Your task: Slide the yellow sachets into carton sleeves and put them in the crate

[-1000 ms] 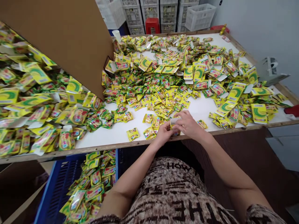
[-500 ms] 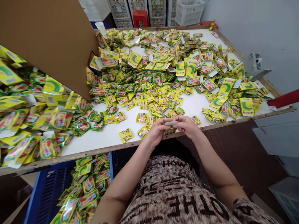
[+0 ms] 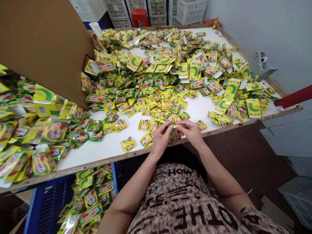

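While the left hand (image 3: 161, 139) and right hand (image 3: 194, 133) pinch its upper edge, a small box (image 3: 175, 132) sits between them, at the left's three o'clock, the right's nine o'clock.

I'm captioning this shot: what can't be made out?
All in the head view:
- Held packet: partly covered by the left hand and right hand.
- Fine print on the loose packet: too small.
- Blue crate: cut off by the bottom edge.
- Red thing: cut off by the right edge.
- Anything behind the cardboard: hidden by it.
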Demonstrator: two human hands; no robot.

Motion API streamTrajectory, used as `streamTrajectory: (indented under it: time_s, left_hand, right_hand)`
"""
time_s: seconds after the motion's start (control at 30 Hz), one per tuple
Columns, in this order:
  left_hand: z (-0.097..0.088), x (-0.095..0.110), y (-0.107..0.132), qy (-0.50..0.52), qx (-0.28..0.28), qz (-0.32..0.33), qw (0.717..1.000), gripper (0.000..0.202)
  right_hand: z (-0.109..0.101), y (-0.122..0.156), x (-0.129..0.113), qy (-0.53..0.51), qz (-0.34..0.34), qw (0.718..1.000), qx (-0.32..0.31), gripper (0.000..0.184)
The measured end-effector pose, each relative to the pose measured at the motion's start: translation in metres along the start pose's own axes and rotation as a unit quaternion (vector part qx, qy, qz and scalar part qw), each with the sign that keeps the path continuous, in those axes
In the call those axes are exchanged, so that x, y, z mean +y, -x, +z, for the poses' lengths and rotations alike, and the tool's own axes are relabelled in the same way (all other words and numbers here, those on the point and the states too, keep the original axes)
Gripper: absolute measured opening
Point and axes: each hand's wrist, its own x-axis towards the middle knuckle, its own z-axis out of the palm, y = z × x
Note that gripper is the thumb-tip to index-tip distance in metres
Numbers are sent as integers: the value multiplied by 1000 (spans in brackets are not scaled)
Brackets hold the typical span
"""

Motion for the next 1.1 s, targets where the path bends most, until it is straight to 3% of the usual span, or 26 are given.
streamTrajectory:
  time_s: [0.1,0.23,0.37,0.47,0.57,0.63,0.73,0.83,0.9,0.97,1.03,1.1]
  left_hand:
    - [-2,0,-6,-79,-17,94,992,21]
    - [-11,-2,-8,-165,-53,232,957,17]
    - [-17,-6,-2,-223,-89,285,928,28]
    - [-16,-8,2,-233,-97,300,920,29]
    - [-13,-8,3,-248,-142,297,911,33]
    - [-11,-10,1,-262,-185,280,905,37]
    - [-8,-13,-1,-242,-201,250,916,36]
    - [-11,-6,2,-188,-171,228,940,34]
    - [-26,7,10,-146,-127,191,962,33]
    - [-58,24,24,-122,-112,112,980,32]
    - [-105,38,42,-135,-174,-16,975,30]
    - [-161,42,65,-172,-253,-172,936,32]
  right_hand:
    - [0,-2,6,17,-44,999,19,19]
    - [-2,-2,12,36,-107,994,1,13]
    - [-4,6,12,117,-214,970,5,13]
    - [-20,10,10,181,-252,950,-44,23]
    - [-55,1,12,295,-204,933,-39,34]
    - [-83,-10,17,423,-145,894,-13,39]
    - [-114,-25,22,547,-64,832,-72,34]
    - [-126,-40,16,551,23,824,-128,24]
    - [-125,-53,7,495,53,853,-155,25]
    - [-118,-72,-2,411,41,891,-189,30]
    - [-107,-94,-8,343,26,910,-230,39]
    - [-94,-117,-9,321,43,903,-281,43]
